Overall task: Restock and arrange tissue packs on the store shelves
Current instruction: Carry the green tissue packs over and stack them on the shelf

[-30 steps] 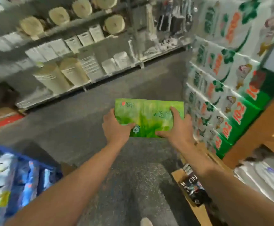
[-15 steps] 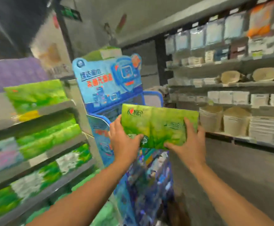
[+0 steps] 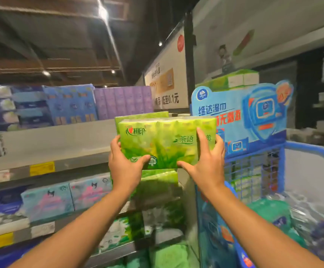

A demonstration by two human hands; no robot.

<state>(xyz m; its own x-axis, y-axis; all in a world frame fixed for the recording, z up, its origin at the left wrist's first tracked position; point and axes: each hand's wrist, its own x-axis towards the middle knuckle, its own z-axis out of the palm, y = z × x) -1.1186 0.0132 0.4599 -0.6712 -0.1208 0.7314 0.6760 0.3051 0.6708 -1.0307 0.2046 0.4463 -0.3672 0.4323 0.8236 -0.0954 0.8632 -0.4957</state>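
Pretty blurry toward the edges, so most shelf stuff reads only as colour blobs. Bottom corners cut off both forearms. Fingers of the left hand [image 3: 125, 167] tucked behind the pack, only the thumb showing on the front.

Centre of frame: green tissue pack [image 3: 167, 141], glossy plastic wrap, brick-shaped, held up by both lower corners level with the grey shelf [image 3: 60, 151] at mid left. Left hand grasping the lower left corner, right hand [image 3: 205, 165] clasping the lower right, index finger stretched up the front, thumb underneath. Another green pack [image 3: 140, 115] peeking out just behind the top edge.

Upper left: blue packs [image 3: 70, 103] and purple packs [image 3: 123, 101] stacked on top of the shelving. Lower left: pale blue-and-pink packs [image 3: 66, 198], soft-looking wrap. Below centre: more green packs [image 3: 159, 190], details mushy.

Right side: blue wire-mesh bin [image 3: 253, 171] with a cardboard sign [image 3: 238, 115] on top, holding bagged goods, contents hard to identify.
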